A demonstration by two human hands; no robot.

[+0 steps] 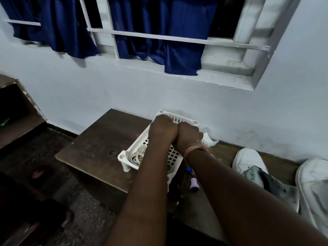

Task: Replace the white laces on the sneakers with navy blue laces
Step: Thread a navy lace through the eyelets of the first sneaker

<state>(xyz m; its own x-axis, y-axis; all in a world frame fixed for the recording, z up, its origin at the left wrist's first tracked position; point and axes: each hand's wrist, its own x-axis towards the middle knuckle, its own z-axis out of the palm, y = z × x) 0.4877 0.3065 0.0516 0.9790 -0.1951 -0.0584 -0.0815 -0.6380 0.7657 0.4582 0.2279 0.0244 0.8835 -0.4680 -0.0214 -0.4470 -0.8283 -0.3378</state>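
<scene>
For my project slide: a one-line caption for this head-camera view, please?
Both hands, left hand and right hand, reach into a white basket on a wooden table, white sneakers waiting alongside.

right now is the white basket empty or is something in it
Not empty: pale coiled laces lie in the near corner of the white basket. Both forearms hide the rest.

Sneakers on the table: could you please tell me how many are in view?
2: one white sneaker right of the basket, another sneaker cut off at the right edge.
</scene>
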